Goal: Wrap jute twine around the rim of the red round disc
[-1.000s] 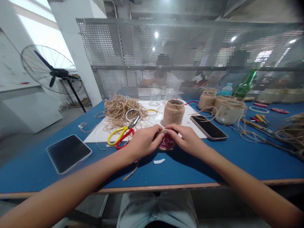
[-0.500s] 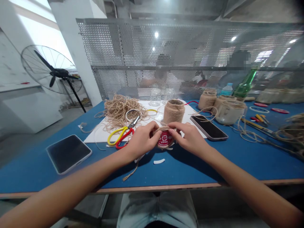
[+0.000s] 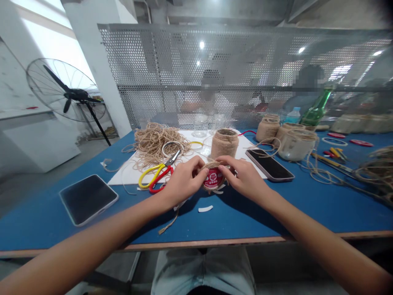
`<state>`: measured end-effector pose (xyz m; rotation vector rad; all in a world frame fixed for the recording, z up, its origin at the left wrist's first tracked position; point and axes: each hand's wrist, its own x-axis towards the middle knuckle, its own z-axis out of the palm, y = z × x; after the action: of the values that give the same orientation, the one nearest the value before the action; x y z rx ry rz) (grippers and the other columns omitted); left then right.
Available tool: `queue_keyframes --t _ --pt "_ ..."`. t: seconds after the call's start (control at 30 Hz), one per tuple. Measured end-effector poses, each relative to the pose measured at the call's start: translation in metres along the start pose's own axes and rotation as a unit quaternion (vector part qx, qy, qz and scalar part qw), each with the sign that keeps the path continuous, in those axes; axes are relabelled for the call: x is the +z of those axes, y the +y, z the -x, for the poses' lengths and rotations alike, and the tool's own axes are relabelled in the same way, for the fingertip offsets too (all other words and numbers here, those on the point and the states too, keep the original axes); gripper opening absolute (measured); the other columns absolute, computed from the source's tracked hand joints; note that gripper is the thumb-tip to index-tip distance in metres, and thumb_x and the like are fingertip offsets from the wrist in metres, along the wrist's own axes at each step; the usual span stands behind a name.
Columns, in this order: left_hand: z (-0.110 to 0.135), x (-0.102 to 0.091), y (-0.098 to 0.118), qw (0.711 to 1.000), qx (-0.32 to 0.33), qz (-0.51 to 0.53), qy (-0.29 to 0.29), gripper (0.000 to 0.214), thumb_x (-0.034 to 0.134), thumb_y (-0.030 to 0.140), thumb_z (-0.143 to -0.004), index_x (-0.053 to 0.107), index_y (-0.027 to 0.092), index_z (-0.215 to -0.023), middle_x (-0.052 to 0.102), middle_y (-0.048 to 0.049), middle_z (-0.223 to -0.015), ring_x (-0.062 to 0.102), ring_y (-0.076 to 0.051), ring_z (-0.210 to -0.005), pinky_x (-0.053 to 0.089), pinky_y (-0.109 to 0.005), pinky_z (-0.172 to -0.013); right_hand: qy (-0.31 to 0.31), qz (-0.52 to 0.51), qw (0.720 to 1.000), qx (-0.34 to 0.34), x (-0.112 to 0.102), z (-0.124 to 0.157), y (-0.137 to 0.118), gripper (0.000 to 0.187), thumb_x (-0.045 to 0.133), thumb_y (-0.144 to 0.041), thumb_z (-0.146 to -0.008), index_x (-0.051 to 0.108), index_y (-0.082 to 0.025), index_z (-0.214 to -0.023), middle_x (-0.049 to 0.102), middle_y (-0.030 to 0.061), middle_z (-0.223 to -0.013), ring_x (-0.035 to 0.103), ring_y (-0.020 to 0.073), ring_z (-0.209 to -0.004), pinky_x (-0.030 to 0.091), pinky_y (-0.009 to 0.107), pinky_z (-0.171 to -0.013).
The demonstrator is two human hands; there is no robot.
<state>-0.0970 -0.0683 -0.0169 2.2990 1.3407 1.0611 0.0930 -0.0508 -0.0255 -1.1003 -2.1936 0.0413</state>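
Observation:
My left hand point(image 3: 183, 182) and my right hand point(image 3: 244, 177) hold a small round red lid point(image 3: 213, 177) between their fingertips, just above the blue table point(image 3: 276, 205). Brown twine runs round the lid's rim. Both hands pinch the lid's edge, the left from the left side, the right from the upper right. A twine-wrapped jar point(image 3: 224, 143) stands just behind the lid. A loose end of twine point(image 3: 168, 223) trails toward the table's front edge.
Yellow and red scissors point(image 3: 157, 174) and a heap of twine point(image 3: 153, 141) lie on a white sheet point(image 3: 129, 174) at left. A tablet point(image 3: 88, 198) lies front left, a phone point(image 3: 269, 164) at right. More wrapped jars point(image 3: 267, 128) and a green bottle point(image 3: 316, 110) stand back right. People sit behind a mesh screen.
The lid has been lifted a little and tilted up, so its red face shows more. My fingers have shifted round its rim. Nothing else on the table has moved.

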Motion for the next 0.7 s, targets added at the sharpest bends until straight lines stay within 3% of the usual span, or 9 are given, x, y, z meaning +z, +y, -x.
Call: queue_keyframes --t 0.13,0.27,0.33,0.53,0.7 --pt "0.0008 0.0007 0.0014 1.0 -0.002 0.001 -0.003 0.012 0.045 0.027 -0.082 0.047 0.017 -0.074 0.052 0.0046 -0.062 0.046 -0.008 -0.056 0.032 -0.02 -0.054 0.008 0.025 0.999 -0.019 -0.0001 -0.0002 -0.0014 0.024 0.041 -0.03 -0.086 0.053 -0.02 -0.104 0.065 0.0043 -0.093 0.058 0.0188 -0.083 0.039 0.031 -0.073" --pt "0.0011 0.0015 0.0015 1.0 0.009 -0.001 0.002 0.012 0.046 0.026 -0.081 0.046 0.017 -0.073 0.051 0.005 -0.061 0.045 -0.007 -0.055 0.031 -0.02 -0.054 0.062 0.051 0.995 -0.051 -0.0013 -0.001 -0.003 0.023 0.047 -0.029 -0.083 0.054 -0.021 -0.104 0.059 0.0054 -0.111 0.049 0.0219 -0.105 0.031 0.037 -0.085" --pt "0.0013 0.0025 0.0011 1.0 0.015 0.001 -0.001 0.011 0.046 0.025 -0.081 0.046 0.017 -0.074 0.05 0.005 -0.061 0.044 -0.007 -0.054 0.031 -0.02 -0.054 0.061 0.04 0.995 -0.061 -0.0017 -0.0015 -0.0037 0.024 0.048 -0.029 -0.083 0.053 -0.021 -0.106 0.055 0.0056 -0.117 0.044 0.0218 -0.111 0.029 0.037 -0.088" --pt "0.0024 0.0058 0.002 0.999 0.025 0.017 -0.028 0.012 0.043 0.026 -0.083 0.046 0.017 -0.076 0.051 0.004 -0.063 0.046 -0.008 -0.057 0.032 -0.02 -0.054 -0.001 -0.013 0.997 -0.071 -0.0016 -0.0019 -0.006 0.02 0.043 -0.027 -0.086 0.055 -0.019 -0.1 0.062 0.0047 -0.1 0.05 0.0183 -0.096 0.031 0.035 -0.083" --pt "0.003 0.0056 0.0016 0.999 0.024 -0.004 -0.041 0.016 0.042 0.03 -0.083 0.046 0.018 -0.076 0.052 0.0036 -0.062 0.046 -0.009 -0.054 0.031 -0.02 -0.052 -0.017 -0.035 0.998 -0.054 -0.0024 -0.0018 -0.0082 0.018 0.042 -0.028 -0.087 0.057 -0.019 -0.092 0.064 0.0049 -0.091 0.053 0.0179 -0.087 0.032 0.033 -0.079"
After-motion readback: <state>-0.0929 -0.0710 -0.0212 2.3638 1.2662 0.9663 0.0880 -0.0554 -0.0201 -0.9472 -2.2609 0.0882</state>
